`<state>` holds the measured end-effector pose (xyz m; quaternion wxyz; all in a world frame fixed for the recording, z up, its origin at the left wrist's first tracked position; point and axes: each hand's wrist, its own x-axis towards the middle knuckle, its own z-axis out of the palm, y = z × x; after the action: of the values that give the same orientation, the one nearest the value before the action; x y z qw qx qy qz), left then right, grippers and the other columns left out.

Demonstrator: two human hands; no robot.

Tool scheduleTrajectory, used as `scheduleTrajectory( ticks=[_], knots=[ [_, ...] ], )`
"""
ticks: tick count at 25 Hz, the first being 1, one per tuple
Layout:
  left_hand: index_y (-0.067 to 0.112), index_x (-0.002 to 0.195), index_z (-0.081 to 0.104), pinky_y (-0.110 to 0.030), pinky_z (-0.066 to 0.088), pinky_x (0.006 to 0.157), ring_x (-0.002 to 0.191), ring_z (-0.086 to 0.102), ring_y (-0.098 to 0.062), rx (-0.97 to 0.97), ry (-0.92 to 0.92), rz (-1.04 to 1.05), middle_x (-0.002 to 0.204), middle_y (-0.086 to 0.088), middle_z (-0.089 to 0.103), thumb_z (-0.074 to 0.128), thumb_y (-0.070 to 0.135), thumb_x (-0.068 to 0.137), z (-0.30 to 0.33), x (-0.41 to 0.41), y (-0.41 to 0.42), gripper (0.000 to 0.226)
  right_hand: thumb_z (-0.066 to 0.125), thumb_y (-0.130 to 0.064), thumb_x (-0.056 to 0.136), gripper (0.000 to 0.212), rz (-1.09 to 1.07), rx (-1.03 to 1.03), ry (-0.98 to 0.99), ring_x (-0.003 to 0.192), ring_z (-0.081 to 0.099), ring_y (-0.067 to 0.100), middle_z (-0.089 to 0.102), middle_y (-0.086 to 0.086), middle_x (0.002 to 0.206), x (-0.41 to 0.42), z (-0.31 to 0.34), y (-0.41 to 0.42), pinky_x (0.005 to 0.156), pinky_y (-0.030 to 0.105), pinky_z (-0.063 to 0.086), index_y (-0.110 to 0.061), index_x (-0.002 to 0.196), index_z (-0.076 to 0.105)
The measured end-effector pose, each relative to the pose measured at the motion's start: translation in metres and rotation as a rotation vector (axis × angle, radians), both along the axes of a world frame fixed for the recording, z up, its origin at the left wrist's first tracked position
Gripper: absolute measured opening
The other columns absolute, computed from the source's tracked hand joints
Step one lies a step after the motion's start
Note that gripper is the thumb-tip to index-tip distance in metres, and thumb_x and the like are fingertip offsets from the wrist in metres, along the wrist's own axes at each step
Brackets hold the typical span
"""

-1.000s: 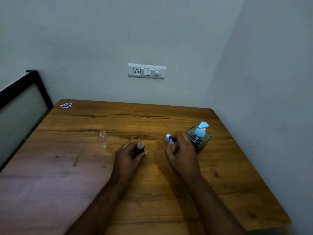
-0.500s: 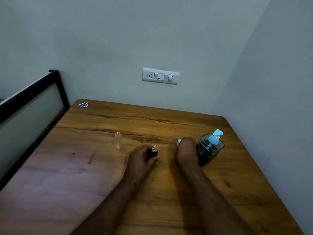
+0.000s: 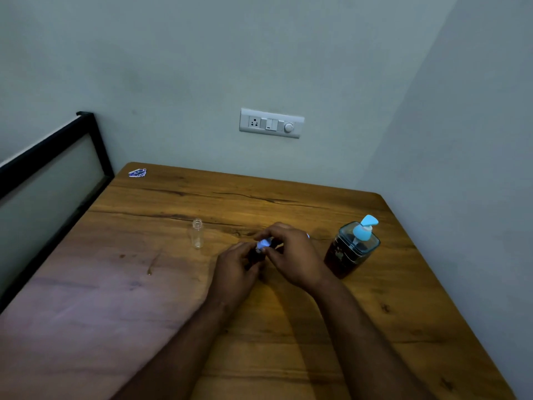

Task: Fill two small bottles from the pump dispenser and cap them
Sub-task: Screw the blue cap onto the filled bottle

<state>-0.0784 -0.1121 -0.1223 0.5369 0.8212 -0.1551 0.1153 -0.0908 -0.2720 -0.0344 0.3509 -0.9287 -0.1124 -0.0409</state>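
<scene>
The left hand curls round a small dark bottle standing on the wooden table, steadying it, I'd say, so the neck stays put. The right hand pinches a pale blue cap right over the bottle's mouth, seemingly to seat or twist it on. The clear bottle stands uncapped and apparently empty, well apart on the left. The pump dispenser stands just beside the right wrist, within easy reach.
</scene>
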Motion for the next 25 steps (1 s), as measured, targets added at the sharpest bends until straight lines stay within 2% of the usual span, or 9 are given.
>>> scheduleTrajectory(
  ticks=[3, 6, 9, 11, 12, 14, 16, 20, 25],
  knots=[
    [0.031, 0.12, 0.074, -0.029, 0.06, 0.085, 0.099, 0.069, -0.003, -0.017, 0.016, 0.007, 0.108, 0.009, 0.075, 0.078, 0.008, 0.086, 0.002, -0.001, 0.0, 0.041, 0.072, -0.001, 0.099, 0.029, 0.034, -0.113, 0.026, 0.1, 0.062, 0.007, 0.066, -0.011, 0.112, 0.008, 0.007, 0.003, 0.082, 0.009, 0.044, -0.016, 0.122, 0.08],
    [0.039, 0.119, 0.069, -0.028, 0.06, 0.085, 0.098, 0.07, -0.004, -0.023, 0.032, 0.007, 0.108, 0.008, 0.075, 0.079, 0.007, 0.086, 0.004, -0.002, 0.0, 0.047, 0.067, 0.004, 0.096, 0.034, 0.091, -0.244, 0.073, 0.104, 0.064, 0.013, 0.073, -0.003, 0.12, 0.015, 0.018, 0.005, 0.084, 0.022, 0.049, -0.018, 0.119, 0.08],
    [0.03, 0.113, 0.075, -0.028, 0.059, 0.084, 0.098, 0.07, -0.007, 0.0, 0.027, 0.021, 0.107, 0.006, 0.076, 0.079, 0.006, 0.085, 0.004, -0.002, -0.001, 0.038, 0.071, -0.018, 0.102, 0.022, 0.073, -0.407, 0.082, 0.108, 0.068, 0.019, 0.073, 0.001, 0.124, 0.02, 0.026, 0.009, 0.081, 0.03, 0.05, -0.019, 0.123, 0.076],
    [0.023, 0.113, 0.077, -0.023, 0.057, 0.084, 0.098, 0.069, -0.007, 0.011, 0.03, 0.033, 0.107, 0.005, 0.076, 0.078, 0.004, 0.085, 0.004, -0.003, -0.001, 0.034, 0.072, -0.032, 0.102, 0.033, 0.056, -0.467, 0.07, 0.114, 0.066, 0.023, 0.069, 0.003, 0.128, 0.02, 0.03, 0.014, 0.085, 0.037, 0.054, -0.019, 0.132, 0.071],
    [0.022, 0.114, 0.076, -0.021, 0.055, 0.083, 0.098, 0.068, -0.007, 0.019, 0.029, 0.033, 0.107, 0.005, 0.075, 0.077, 0.003, 0.085, 0.005, -0.003, -0.001, 0.034, 0.073, -0.031, 0.102, 0.039, 0.082, -0.451, 0.083, 0.118, 0.064, 0.023, 0.065, 0.002, 0.133, 0.018, 0.03, 0.016, 0.091, 0.039, 0.056, -0.02, 0.139, 0.067],
    [0.021, 0.114, 0.075, -0.02, 0.053, 0.079, 0.096, 0.067, -0.009, 0.046, 0.04, 0.036, 0.106, 0.004, 0.074, 0.075, 0.005, 0.086, 0.004, -0.002, 0.0, 0.031, 0.071, -0.021, 0.102, 0.043, 0.15, -0.449, 0.103, 0.12, 0.061, 0.024, 0.06, 0.003, 0.136, 0.013, 0.029, 0.021, 0.097, 0.042, 0.057, -0.02, 0.145, 0.064],
    [0.022, 0.11, 0.074, -0.019, 0.053, 0.076, 0.095, 0.068, -0.009, 0.05, 0.072, 0.044, 0.104, 0.005, 0.073, 0.075, 0.006, 0.087, 0.001, 0.0, 0.0, 0.028, 0.068, -0.017, 0.102, 0.038, 0.179, -0.514, 0.087, 0.117, 0.061, 0.024, 0.058, 0.004, 0.133, 0.009, 0.024, 0.024, 0.096, 0.044, 0.059, -0.019, 0.14, 0.066],
    [0.022, 0.111, 0.075, -0.026, 0.055, 0.077, 0.094, 0.066, -0.009, 0.064, 0.049, 0.051, 0.103, 0.005, 0.073, 0.075, 0.01, 0.088, -0.001, 0.001, -0.001, 0.026, 0.065, -0.02, 0.105, 0.038, 0.104, -0.512, 0.057, 0.117, 0.063, 0.025, 0.059, 0.003, 0.134, 0.007, 0.025, 0.025, 0.093, 0.042, 0.059, -0.019, 0.142, 0.065],
    [0.023, 0.109, 0.077, -0.031, 0.056, 0.078, 0.091, 0.068, -0.01, 0.04, -0.008, 0.043, 0.099, 0.005, 0.075, 0.076, 0.01, 0.087, 0.001, 0.0, -0.002, 0.026, 0.063, -0.025, 0.104, 0.031, 0.091, -0.556, 0.014, 0.112, 0.065, 0.025, 0.062, 0.004, 0.126, 0.009, 0.025, 0.021, 0.084, 0.041, 0.056, -0.017, 0.134, 0.065]
  ],
)
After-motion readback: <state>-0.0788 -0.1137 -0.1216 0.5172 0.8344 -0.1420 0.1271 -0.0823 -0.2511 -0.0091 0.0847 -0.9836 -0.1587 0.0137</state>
